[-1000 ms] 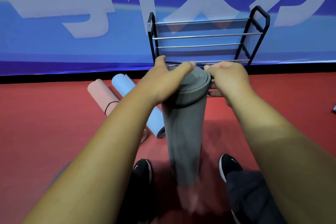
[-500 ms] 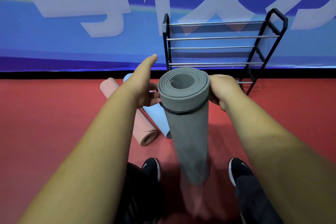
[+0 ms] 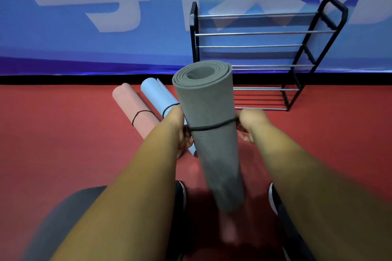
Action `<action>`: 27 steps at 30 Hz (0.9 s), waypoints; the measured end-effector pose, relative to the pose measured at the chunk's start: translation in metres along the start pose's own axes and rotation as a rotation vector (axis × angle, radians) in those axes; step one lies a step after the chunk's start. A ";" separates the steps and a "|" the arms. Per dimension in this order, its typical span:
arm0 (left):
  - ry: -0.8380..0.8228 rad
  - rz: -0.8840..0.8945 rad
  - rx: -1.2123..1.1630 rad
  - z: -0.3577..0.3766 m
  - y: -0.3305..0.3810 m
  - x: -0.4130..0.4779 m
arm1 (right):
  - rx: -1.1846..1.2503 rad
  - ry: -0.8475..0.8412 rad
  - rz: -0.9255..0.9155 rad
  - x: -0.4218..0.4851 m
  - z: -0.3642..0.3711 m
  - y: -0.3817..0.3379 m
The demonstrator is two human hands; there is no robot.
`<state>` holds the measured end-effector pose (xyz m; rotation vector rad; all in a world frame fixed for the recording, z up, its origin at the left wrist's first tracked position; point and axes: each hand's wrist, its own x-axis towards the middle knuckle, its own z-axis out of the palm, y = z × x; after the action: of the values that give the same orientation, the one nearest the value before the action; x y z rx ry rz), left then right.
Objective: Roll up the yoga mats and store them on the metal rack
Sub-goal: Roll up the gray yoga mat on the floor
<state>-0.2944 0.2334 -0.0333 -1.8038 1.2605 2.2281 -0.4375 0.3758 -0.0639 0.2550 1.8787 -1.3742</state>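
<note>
Only the head view to go on here. The grey mat (image 3: 212, 133) was rolled and stood roughly on end, leaning a bit, right in front of the person, with its bottom end blurry down between the shoes (image 3: 181, 195). The black band (image 3: 214, 126) sat around it about a third of the way down, stretched between the two hands.

What I'd worry about: the band looked taut, so if either side slipped it would likely snap off or ride crooked. With nothing else clamping the roll, the outer layers could spring loose, and the mat could tip since both hands were busy with the band.

The left hand (image 3: 180, 131) was tucked against the left side of the roll, fingers (image 3: 186, 142) curled in at the band's end. They looked hooked on it, but the tips were hidden behind the mat. The right hand (image 3: 250, 125) had its fingers bent tight and pinching the band on the right side, touching the mat.

The pink mat (image 3: 131, 108) and blue mat (image 3: 157, 95) lay banded side by side on the red floor (image 3: 53, 133), far left. The metal rack (image 3: 297, 53) stood far right against the blue wall. None of the mats was on it yet, so I'd say storing hadn't started.
</note>
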 end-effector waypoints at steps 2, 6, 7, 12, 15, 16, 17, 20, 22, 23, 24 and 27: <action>0.012 -0.061 -0.041 0.000 -0.007 0.020 | -0.012 0.021 0.033 0.025 0.008 0.015; 0.070 -0.117 -0.097 0.007 -0.032 0.056 | -0.138 0.087 0.074 0.077 0.014 0.056; 0.081 -0.127 -0.111 0.008 -0.040 0.064 | -0.192 0.106 0.080 0.089 0.012 0.066; 0.079 -0.132 -0.158 0.013 -0.081 0.101 | -0.355 0.118 0.107 0.122 0.007 0.097; 0.064 -0.014 -0.117 0.012 -0.092 0.114 | -0.348 0.074 0.094 0.126 0.012 0.100; 0.082 0.043 -0.116 0.011 -0.092 0.117 | -0.323 0.057 0.096 0.126 0.013 0.099; 0.111 0.108 -0.127 0.009 -0.092 0.121 | -0.295 0.039 0.100 0.123 0.014 0.098; 0.208 0.258 -0.158 0.003 -0.092 0.127 | -0.194 -0.030 0.095 0.106 0.015 0.093; 0.161 0.276 -0.176 0.003 -0.092 0.118 | -0.185 -0.070 0.059 0.086 0.016 0.083; 0.110 0.283 -0.179 0.004 -0.091 0.112 | -0.194 -0.086 0.041 0.075 0.017 0.076; 0.057 0.279 -0.169 0.006 -0.090 0.105 | -0.209 -0.106 0.027 0.067 0.018 0.071; 0.001 0.246 -0.137 0.007 -0.088 0.090 | -0.266 -0.144 0.015 0.055 0.015 0.063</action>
<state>-0.2892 0.2561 -0.1579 -1.7787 1.4350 2.4983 -0.4319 0.3726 -0.1487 0.0356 1.9073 -1.0874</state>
